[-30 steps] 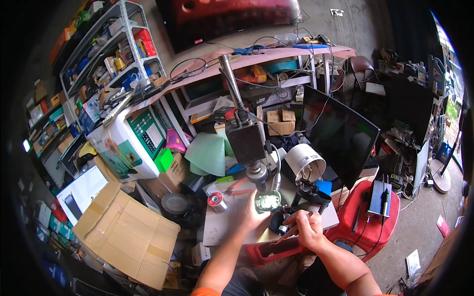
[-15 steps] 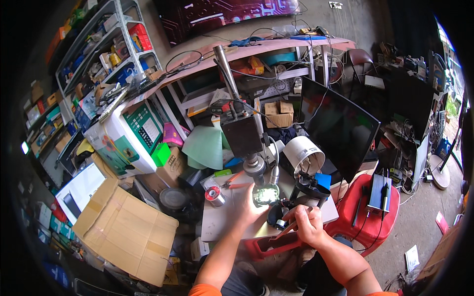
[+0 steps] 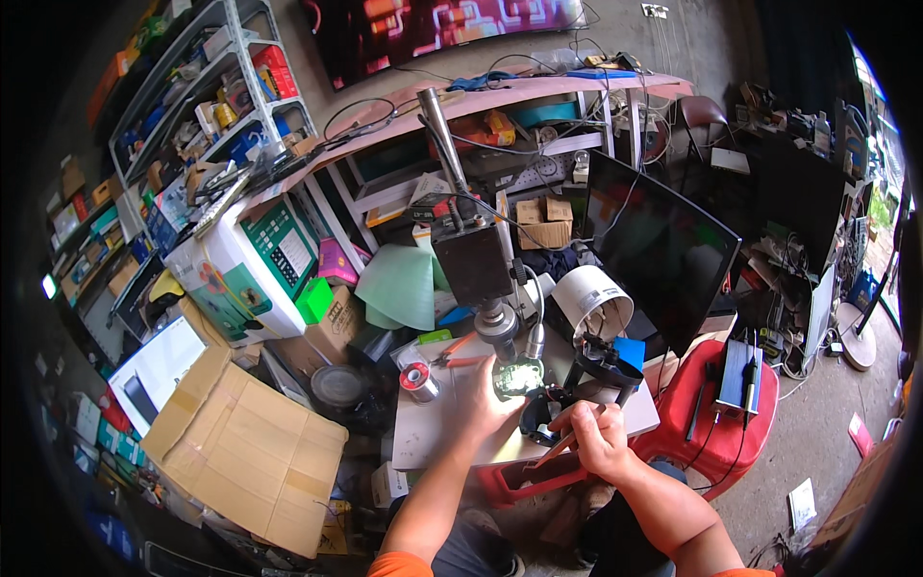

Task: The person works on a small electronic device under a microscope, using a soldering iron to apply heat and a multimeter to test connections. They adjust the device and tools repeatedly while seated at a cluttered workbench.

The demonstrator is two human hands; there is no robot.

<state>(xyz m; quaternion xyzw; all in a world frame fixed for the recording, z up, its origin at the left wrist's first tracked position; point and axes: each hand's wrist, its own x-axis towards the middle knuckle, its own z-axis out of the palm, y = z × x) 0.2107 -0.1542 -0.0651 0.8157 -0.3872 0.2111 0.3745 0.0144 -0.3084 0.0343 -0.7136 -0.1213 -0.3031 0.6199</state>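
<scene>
My left hand (image 3: 487,401) grips the edge of a small circuit board (image 3: 520,378), brightly lit beneath the microscope camera (image 3: 471,264) and its lens. Closed in a pinch, my right hand (image 3: 600,440) holds a thin brownish tool (image 3: 558,450), whose kind I cannot make out. Its upper end reaches toward a round black part (image 3: 538,420) lying just right of the board. A flexible lamp (image 3: 536,337) stands close behind the board. Left of my left hand are a solder spool (image 3: 417,382) and orange-handled pliers (image 3: 464,362) on the small white table (image 3: 423,442).
A white cylinder (image 3: 591,300) and black ring stand (image 3: 608,369) stand at the table's back right, before a dark monitor (image 3: 659,245). A red stool (image 3: 745,438) bears a soldering station (image 3: 731,377). Cardboard (image 3: 255,442) lies left. The wall screen (image 3: 437,34) shows magnified circuitry.
The picture on the wall screen has shifted and grown brighter, with larger pads. The tool in my right hand has changed its angle slightly. My left hand stays on the board.
</scene>
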